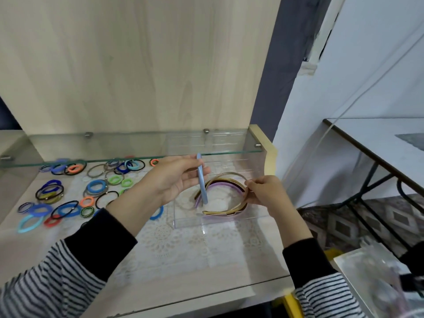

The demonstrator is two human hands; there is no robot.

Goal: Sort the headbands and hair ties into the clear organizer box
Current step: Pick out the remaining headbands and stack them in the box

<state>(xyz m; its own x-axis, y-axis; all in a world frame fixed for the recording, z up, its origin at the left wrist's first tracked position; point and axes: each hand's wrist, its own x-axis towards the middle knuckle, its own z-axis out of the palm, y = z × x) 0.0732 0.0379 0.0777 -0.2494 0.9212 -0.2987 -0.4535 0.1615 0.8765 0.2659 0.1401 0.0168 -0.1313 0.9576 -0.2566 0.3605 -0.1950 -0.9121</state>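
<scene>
The clear organizer box (183,222) stands on the desk's right half. Inside it lie several stacked headbands (226,185) in beige, black, gold and lilac. My right hand (263,191) pinches the right side of that stack at the beige band. My left hand (176,177) holds a light blue headband (202,183) upright over the box, its lower tip down among the others. Many hair ties (68,196) in blue, green, orange and black lie spread across the desk to the left of the box.
A glass shelf (128,143) hangs low over the back of the desk, just behind my hands. A lace mat (183,244) covers the desk middle. To the right stand a dark-framed table (378,143) and a plastic bag (378,278).
</scene>
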